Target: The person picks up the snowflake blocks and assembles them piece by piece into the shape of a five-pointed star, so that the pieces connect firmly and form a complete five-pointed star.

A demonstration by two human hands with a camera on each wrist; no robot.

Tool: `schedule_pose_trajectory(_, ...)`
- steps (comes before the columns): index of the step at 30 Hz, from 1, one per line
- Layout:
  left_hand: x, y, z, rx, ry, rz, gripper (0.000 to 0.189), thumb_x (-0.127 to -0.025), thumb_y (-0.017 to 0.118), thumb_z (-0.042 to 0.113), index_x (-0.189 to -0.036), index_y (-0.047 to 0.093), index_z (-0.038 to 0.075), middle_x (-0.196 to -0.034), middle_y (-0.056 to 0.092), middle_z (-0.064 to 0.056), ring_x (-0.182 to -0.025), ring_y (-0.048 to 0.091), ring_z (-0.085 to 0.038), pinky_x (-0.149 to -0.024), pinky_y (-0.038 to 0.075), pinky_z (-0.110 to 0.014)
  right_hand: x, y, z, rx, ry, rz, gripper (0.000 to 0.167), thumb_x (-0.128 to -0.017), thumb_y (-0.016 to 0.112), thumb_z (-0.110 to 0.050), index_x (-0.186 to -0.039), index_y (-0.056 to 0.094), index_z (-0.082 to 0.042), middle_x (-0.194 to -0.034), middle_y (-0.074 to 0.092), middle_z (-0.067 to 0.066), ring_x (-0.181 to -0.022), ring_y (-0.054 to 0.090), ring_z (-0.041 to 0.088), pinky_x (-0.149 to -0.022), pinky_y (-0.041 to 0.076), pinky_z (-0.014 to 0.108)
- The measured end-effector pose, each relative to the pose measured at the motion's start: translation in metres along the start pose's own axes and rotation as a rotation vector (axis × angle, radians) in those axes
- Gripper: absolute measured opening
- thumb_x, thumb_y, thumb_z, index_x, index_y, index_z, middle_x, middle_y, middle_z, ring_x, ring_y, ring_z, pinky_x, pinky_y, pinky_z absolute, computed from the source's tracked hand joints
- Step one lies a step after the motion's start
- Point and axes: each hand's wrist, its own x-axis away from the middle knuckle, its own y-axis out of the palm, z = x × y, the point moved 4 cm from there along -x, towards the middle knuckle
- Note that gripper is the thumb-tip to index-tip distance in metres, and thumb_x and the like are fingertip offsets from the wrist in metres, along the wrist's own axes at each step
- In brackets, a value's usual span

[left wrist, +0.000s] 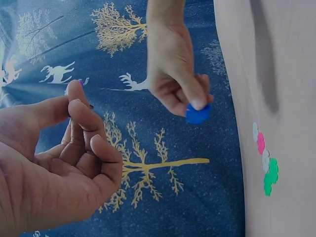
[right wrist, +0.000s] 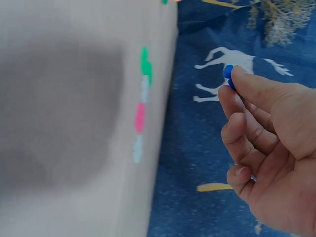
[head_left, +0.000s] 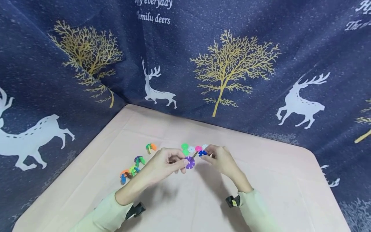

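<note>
Where the left hand (head_left: 164, 163) pinches its edge, a purple disc (head_left: 190, 163) juts rightward.

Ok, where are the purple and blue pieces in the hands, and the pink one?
Held purple piece (head_left: 190, 163): head view, middle of its notched disc.
Held blue piece (left wrist: 198, 116): left wrist view, face beyond the thumb.
Pink piece (right wrist: 139, 117): right wrist view, its middle.

The exact sort of place cannot be told; only a corner is shown, where a table (head_left: 275, 183) is enclosed on its far and left sides by hung cloth (head_left: 179, 42). The cloth is dark blue, its folds can be seen, and it is printed with white deer (head_left: 159, 94), golden trees (head_left: 222, 85) and English words (head_left: 157, 18). The table is pale pink. By the cloth, the room behind is hidden.
</note>
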Motion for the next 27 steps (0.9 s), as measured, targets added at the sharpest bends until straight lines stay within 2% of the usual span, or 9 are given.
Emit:
schedule_pose_trajectory(8,-0.004,0.003,-0.001,0.043,0.006,-0.011,0.012,-0.096,0.067,0.016,-0.090,0.071,0.006,-0.072,0.070,-0.001,-0.069,0.062,-0.017,-0.061,0.050,-0.025,0.021,-0.024,-0.021,-0.001,-0.079,0.064,0.009,-0.090,0.076,-0.025,-0.086,0.070,-0.020,-0.073,0.063,-0.015,-0.064,0.053,0.006,-0.056,0.045,0.025)
schedule_pose_trajectory(13,-0.008,0.005,-0.002,0.053,0.011,-0.012,0.013,-0.097,0.066,0.016,-0.091,0.070,0.005,-0.072,0.070,-0.002,-0.067,0.061,-0.016,-0.061,0.051,-0.026,0.035,-0.040,-0.035,-0.020,-0.140,0.125,0.007,-0.090,0.077,-0.024,-0.088,0.070,-0.024,-0.073,0.061,-0.019,-0.064,0.052,0.006,-0.053,0.043,0.024)
schedule_pose_trajectory(21,-0.017,0.009,-0.008,0.118,-0.022,-0.005,0.014,-0.097,0.066,0.016,-0.093,0.070,0.003,-0.071,0.070,-0.005,-0.065,0.060,-0.017,-0.063,0.051,-0.026,0.051,-0.052,-0.054,-0.048,-0.263,0.202,0.009,-0.088,0.077,-0.016,-0.089,0.071,-0.022,-0.076,0.060,-0.019,-0.064,0.051,0.004,-0.055,0.043,0.022)
schedule_pose_trajectory(27,-0.022,0.014,-0.003,0.173,-0.050,-0.002,0.016,-0.096,0.066,0.017,-0.092,0.070,0.002,-0.070,0.070,-0.006,-0.064,0.060,-0.016,-0.067,0.051,-0.026,0.060,-0.057,-0.063,-0.047,-0.351,0.278,0.008,-0.088,0.078,-0.012,-0.092,0.073,-0.018,-0.076,0.060,-0.016,-0.063,0.050,0.002,-0.048,0.039,0.016)
